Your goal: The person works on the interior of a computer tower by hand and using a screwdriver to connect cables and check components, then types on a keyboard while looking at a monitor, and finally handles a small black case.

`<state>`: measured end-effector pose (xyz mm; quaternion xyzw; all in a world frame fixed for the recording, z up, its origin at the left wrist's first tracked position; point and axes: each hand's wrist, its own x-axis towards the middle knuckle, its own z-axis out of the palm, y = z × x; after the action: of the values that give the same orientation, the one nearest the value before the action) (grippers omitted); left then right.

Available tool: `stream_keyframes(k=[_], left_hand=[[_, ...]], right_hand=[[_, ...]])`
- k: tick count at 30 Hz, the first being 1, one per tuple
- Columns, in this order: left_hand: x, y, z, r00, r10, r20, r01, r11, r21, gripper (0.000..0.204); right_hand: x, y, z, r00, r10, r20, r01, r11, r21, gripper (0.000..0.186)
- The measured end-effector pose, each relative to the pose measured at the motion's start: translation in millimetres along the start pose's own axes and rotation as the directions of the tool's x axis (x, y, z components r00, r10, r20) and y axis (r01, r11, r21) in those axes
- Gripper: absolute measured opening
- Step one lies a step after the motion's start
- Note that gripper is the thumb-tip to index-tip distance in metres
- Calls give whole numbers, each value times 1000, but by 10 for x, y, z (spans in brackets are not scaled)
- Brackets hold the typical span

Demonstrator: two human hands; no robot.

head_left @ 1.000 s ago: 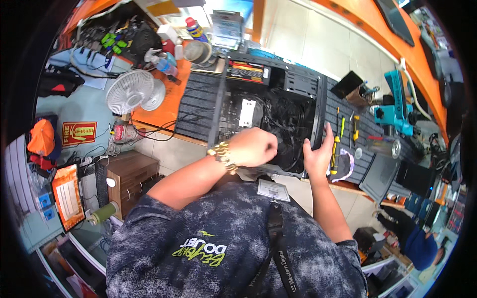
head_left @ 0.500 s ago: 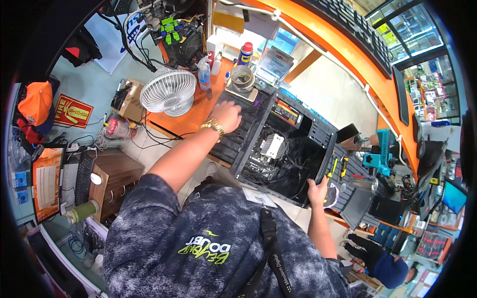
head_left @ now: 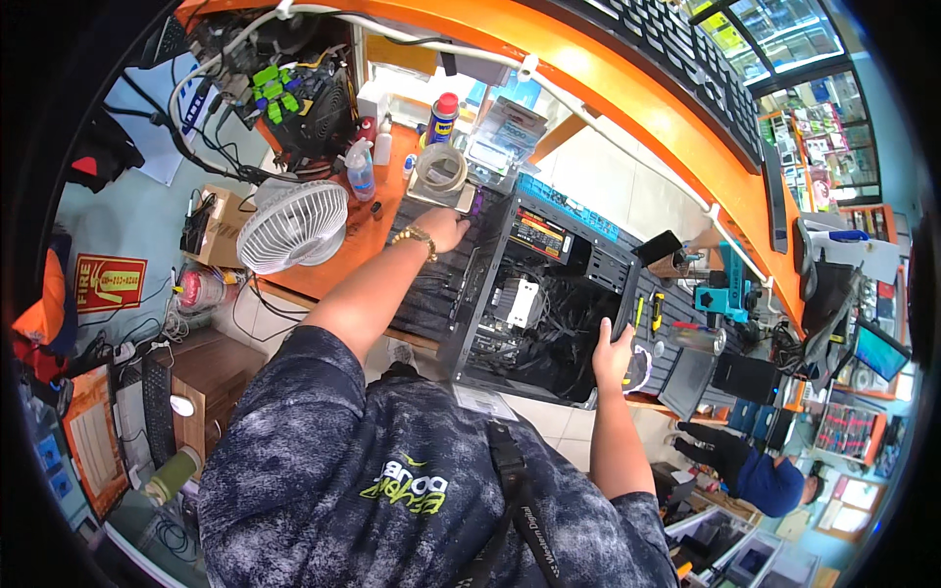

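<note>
A black computer case (head_left: pixel 469 338) lies on its side with its side open. Inside show a power supply (head_left: pixel 542 235) with a red and yellow label, a white cooler (head_left: pixel 520 302) and a tangle of black cables. My right hand (head_left: pixel 613 358) grips the case's near right edge, thumb on the inner side. Left of the case, my left hand (head_left: pixel 443 231) reaches over a ridged black mat (head_left: pixel 428 294), close below a tape roll (head_left: pixel 441 169) on a small tray (head_left: pixel 437 199). Its fingertips are hidden or blurred, so any hold cannot be made out.
A white fan (head_left: pixel 292 227), a spray bottle (head_left: pixel 360 171) and a red-capped spray can (head_left: pixel 443 118) stand to the left and back. A screwdriver (head_left: pixel 657 310) lies right of the case. An orange counter (head_left: pixel 549 44) borders the far side. Another person (head_left: pixel 769 482) stands far right.
My left hand has moved farther forward, closer to the tape roll's tray. The whole view has shifted, and more of the blue box behind the case shows. My right hand stays at the case edge.
</note>
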<state>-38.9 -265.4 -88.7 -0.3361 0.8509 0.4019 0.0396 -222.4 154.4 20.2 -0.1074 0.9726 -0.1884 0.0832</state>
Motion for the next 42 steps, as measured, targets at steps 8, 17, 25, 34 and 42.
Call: stream_keyframes(k=[8, 17, 25, 34, 42], left_hand=[[33, 8, -190, 903, 426, -49, -410, 892, 191, 24], [125, 2, -222, 860, 505, 66, -504, 825, 256, 18], [268, 100, -95, 853, 513, 95, -519, 814, 262, 21], [450, 168, -174, 851, 436, 291, -521, 769, 370, 20], [428, 330, -202, 829, 420, 370, -560, 635, 533, 19]], right_hand=[[41, 48, 79, 993, -67, -100, 57, 994, -98, 94], [0, -3, 32, 996, -49, -75, 44, 997, -67, 92], [1, 30, 44, 993, -83, -87, 77, 995, -65, 91], [-6, 73, 39, 976, -190, -110, 188, 982, -27, 72], [-19, 0, 0, 988, -136, -70, 133, 990, -45, 78]])
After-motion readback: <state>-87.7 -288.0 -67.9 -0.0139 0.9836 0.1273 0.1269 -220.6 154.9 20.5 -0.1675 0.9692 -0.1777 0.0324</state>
